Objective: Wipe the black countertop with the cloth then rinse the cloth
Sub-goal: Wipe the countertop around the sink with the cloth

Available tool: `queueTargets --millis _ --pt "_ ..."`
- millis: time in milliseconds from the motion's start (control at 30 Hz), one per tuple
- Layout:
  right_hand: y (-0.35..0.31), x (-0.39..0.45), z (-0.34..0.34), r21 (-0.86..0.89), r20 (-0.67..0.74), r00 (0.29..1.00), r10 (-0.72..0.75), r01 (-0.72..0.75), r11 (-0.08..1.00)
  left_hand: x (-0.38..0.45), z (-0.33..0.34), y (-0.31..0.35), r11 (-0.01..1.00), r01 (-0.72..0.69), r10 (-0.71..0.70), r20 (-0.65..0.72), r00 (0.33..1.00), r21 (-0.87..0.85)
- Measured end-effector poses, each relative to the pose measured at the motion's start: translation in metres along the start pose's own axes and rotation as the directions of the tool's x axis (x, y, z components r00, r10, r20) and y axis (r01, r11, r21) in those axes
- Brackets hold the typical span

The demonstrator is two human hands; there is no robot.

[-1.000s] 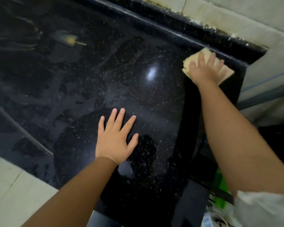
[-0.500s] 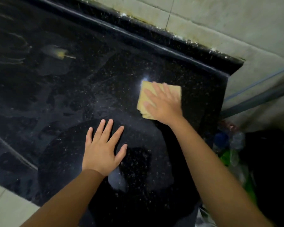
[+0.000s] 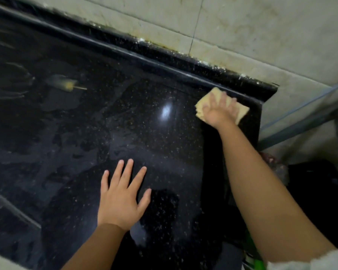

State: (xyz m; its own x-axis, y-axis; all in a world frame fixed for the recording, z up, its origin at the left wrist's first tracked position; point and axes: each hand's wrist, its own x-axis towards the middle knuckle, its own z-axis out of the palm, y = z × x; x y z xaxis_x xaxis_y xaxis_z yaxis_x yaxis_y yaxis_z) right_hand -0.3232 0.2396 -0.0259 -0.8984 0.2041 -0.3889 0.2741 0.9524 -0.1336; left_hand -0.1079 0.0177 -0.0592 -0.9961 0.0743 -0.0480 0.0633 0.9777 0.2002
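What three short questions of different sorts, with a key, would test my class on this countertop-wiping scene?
1. True or false: the right hand presses the cloth onto the black countertop.
2. Multiple choice: the cloth lies (A) at the countertop's far right corner, (B) under the left hand, (C) on the wall tiles.
3. Fill in: the left hand rests flat with fingers ____.

Key: 1 true; 2 A; 3 spread.

The cloth (image 3: 201, 103) lies under the right hand (image 3: 219, 112) on the countertop (image 3: 125, 117), far right corner; the left hand (image 3: 121, 201) rests flat nearer, to its left.
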Motion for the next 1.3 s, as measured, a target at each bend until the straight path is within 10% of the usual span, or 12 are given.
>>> queueTargets --millis 333,667,900,1133,1300 --pt "-0.011 -0.148 0.071 -0.122 0.149 0.837 -0.526 0.544 0.83 -0.003 -0.003 0.002 1.0 -0.013 0.013 -0.082 0.997 0.003" --pt "0.07 -0.181 0.07 -0.106 0.085 0.973 -0.214 0.223 0.969 -0.007 -0.019 0.009 0.996 0.052 -0.042 0.126 0.991 -0.076" --pt "-0.021 -0.125 0.058 -0.017 -0.014 0.997 -0.072 0.072 0.997 -0.009 -0.035 -0.014 0.968 -0.046 0.052 0.016 0.999 -0.245" --pt "-0.164 -0.168 0.101 -0.08 0.064 0.909 -0.413 0.417 0.905 -0.087 -0.051 -0.128 0.945 -0.19 0.139 -0.2 0.97 -0.266" --pt "-0.213 -0.246 0.156 -0.201 -0.02 0.746 -0.666 0.649 0.734 -0.128 -0.059 -0.21 0.957 -0.009 -0.069 -0.259 0.963 -0.29"
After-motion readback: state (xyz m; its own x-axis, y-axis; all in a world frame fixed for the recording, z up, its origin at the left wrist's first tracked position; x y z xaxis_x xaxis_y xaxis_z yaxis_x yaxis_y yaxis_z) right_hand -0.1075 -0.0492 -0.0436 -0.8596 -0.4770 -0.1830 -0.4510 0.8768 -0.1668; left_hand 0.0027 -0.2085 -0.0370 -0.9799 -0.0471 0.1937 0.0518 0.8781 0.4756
